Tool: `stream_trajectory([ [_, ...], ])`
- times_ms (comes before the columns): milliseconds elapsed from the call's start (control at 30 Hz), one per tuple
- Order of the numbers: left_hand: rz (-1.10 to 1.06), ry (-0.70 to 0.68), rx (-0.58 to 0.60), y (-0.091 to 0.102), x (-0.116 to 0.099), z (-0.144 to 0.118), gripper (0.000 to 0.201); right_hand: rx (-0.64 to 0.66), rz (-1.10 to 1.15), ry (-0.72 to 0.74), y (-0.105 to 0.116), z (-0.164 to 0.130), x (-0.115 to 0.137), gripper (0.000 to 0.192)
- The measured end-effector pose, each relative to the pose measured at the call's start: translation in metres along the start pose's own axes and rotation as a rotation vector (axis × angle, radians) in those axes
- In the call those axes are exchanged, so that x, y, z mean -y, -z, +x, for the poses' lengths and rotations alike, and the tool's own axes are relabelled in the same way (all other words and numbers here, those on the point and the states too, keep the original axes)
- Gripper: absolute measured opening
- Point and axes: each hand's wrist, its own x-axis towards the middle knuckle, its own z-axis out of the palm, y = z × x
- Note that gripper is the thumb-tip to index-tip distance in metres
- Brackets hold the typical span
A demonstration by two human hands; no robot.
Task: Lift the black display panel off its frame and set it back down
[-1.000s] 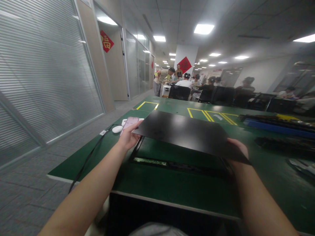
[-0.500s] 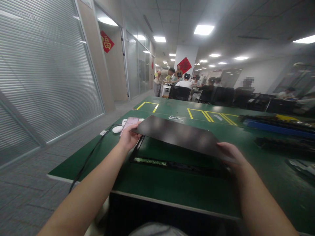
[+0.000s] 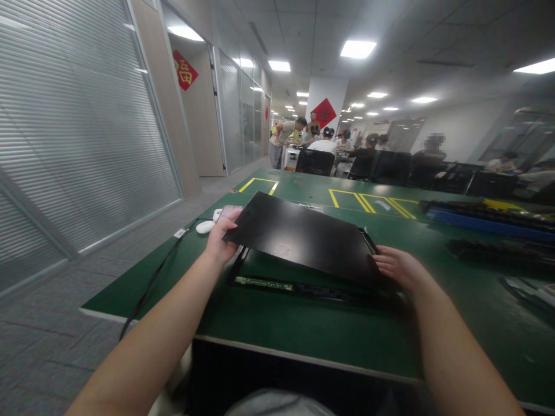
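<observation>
Black sheet (image 3: 299,234) smooth, semi-matt (faint sheen); green tabletop (image 3: 321,332) smooth; carpet (image 3: 47,341) rough, textile-like.

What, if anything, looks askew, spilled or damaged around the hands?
The flat black rectangular panel is askew over the thin black rectangular frame, not squared with it; the left hand grips the panel's left end, so probably handling. No spill or damage is visible.

Cool white light drops from the ceiling panels (image 3: 358,49), leaving a faint sheen on the black sheet (image 3: 299,228) and deep shadow beneath the bench (image 3: 277,320). Over to the right it's hazy, stretched, with a pixelated patch (image 3: 435,143).
</observation>
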Motion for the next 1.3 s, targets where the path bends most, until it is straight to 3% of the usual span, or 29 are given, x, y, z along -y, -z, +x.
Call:
stream_trajectory([
  [200,0.042,0.013,-0.083,0.004,0.005,0.002,0.048,-0.149,-0.129,0.071,-0.004,-0.008,0.006,0.044],
  [467,0.177,0.079,-0.108,0.000,0.006,0.001,0.049,-0.268,-0.252,0.163,-0.003,-0.004,0.003,0.045],
  [733,0.246,0.090,-0.097,0.000,0.012,0.001,0.083,-0.355,-0.294,0.195,-0.001,-0.004,0.001,0.037],
  [1100,0.350,0.109,-0.023,0.002,0.015,0.000,0.063,-0.418,-0.283,0.232,-0.005,-0.007,0.003,0.021],
  [1300,0.371,0.125,-0.058,-0.003,0.014,-0.002,0.058,-0.431,-0.329,0.237,-0.003,-0.004,0.001,0.024],
])
